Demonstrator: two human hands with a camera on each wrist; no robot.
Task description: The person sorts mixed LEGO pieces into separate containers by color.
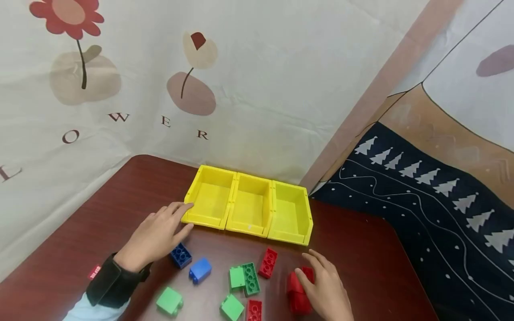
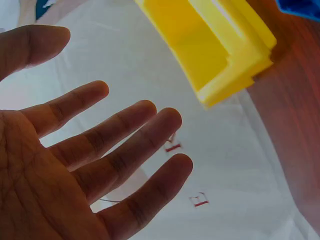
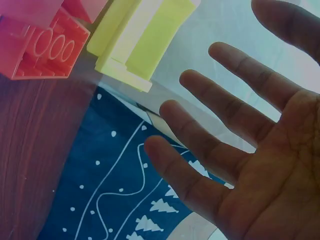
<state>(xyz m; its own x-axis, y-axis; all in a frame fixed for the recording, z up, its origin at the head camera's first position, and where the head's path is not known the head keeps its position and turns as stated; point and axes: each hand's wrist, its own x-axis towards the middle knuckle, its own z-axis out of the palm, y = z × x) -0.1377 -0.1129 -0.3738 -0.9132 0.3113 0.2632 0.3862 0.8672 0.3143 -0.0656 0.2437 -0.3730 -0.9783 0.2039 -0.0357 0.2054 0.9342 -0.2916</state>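
My left hand (image 1: 156, 234) hovers with straight, spread fingers near the front left corner of the yellow bins (image 1: 249, 228); whether a fingertip touches the rim, I cannot tell. Just by its wrist lie a dark blue toy brick (image 1: 181, 256) and a lighter blue brick (image 1: 200, 270). My right hand (image 1: 329, 285) is spread above red bricks (image 1: 299, 301), partly covering them. In both wrist views the palms, left (image 2: 45, 185) and right (image 3: 285, 175), hold nothing. Between the hands lie green bricks (image 1: 251, 279) and red bricks (image 1: 267, 263).
Three yellow bins stand joined in a row at the table's back. Another green brick (image 1: 169, 301) lies at the front left. The dark red tabletop (image 1: 357, 240) meets a printed white cloth (image 1: 257, 89) behind and a navy tree-patterned cloth (image 1: 405, 214) at right.
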